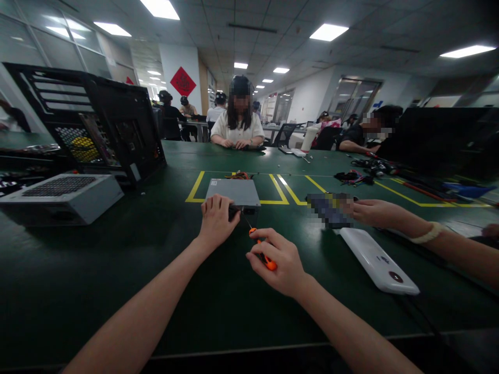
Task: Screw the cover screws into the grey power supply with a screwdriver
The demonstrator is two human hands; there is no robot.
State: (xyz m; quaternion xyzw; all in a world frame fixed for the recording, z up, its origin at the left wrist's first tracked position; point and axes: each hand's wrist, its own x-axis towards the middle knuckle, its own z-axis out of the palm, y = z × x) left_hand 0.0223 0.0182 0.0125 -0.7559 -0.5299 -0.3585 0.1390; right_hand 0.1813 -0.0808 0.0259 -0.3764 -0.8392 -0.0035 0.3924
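Note:
A grey metal power supply (237, 190) lies on the green table in front of me, with coloured wires behind it. Curled over its near left corner, the fingers of my left hand (218, 218) grip the casing; part of its near face is hidden by them. My right hand (278, 259) is closed around an orange-handled screwdriver (270, 263). The thin shaft points up and away toward the near face of the power supply, close to my left fingers. Whether the tip touches a screw I cannot tell.
On the left stand a second power supply (66, 197) and an open black computer case (117, 124). To the right, another person's hand (374, 214) holds a blurred device above a white power bank (380, 259). Cables (354, 177) and a dark monitor (440, 140) are farther right. A person sits opposite.

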